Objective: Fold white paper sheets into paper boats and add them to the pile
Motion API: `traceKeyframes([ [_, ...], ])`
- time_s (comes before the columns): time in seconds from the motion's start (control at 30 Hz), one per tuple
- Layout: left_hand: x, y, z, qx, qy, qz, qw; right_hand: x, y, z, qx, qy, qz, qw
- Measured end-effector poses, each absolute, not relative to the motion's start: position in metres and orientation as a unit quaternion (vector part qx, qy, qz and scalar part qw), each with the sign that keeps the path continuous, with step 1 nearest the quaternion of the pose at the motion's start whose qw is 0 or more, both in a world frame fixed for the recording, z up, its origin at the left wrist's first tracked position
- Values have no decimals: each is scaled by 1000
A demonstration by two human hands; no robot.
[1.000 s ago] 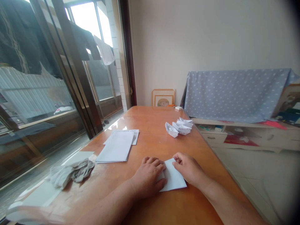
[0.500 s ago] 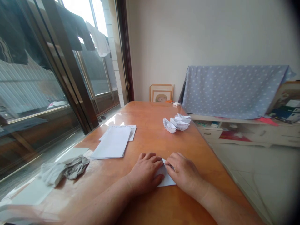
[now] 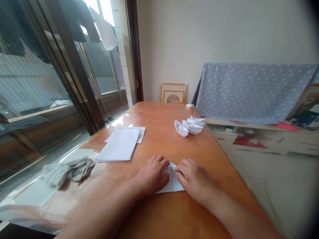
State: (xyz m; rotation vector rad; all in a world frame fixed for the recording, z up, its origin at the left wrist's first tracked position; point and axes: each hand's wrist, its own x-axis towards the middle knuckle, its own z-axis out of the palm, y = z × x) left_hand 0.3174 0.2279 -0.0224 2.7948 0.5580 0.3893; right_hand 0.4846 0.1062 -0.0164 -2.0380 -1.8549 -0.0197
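A piece of folded white paper (image 3: 172,181) lies on the table near me, pointed at its far end, with a crease down its middle. My left hand (image 3: 155,174) rests over its left side, fingers stretched forward and thumb apart, paper showing between them. On the right edge, my right hand (image 3: 194,177) has its fingers curled and thumb pressed in, gripping the paper. Its fingertips are partly hidden. Farther off to the right stand several folded paper boats (image 3: 190,126), bunched together.
A stack of white sheets (image 3: 119,146) lies left of centre, over a sheet with writing. Crumpled grey cloth (image 3: 81,169) sits at the table's left edge. A small white box (image 3: 189,105) is at the far end of the wooden table (image 3: 154,116). Glass doors (image 3: 50,83) flank the left side.
My left thumb has drawn up and left, baring more of the paper's middle and lower left corner. The right hand keeps its place on the edge. The whole view has tilted slightly.
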Motion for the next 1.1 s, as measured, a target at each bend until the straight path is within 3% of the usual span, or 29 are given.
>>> traceKeyframes([
  [0.67, 318, 231, -26, 952, 242, 133, 131, 479, 106, -22, -707, -683, 5, 186],
  [1.1, 320, 243, -25, 947, 232, 114, 193, 480, 107, -25, -698, -693, 11, 179],
])
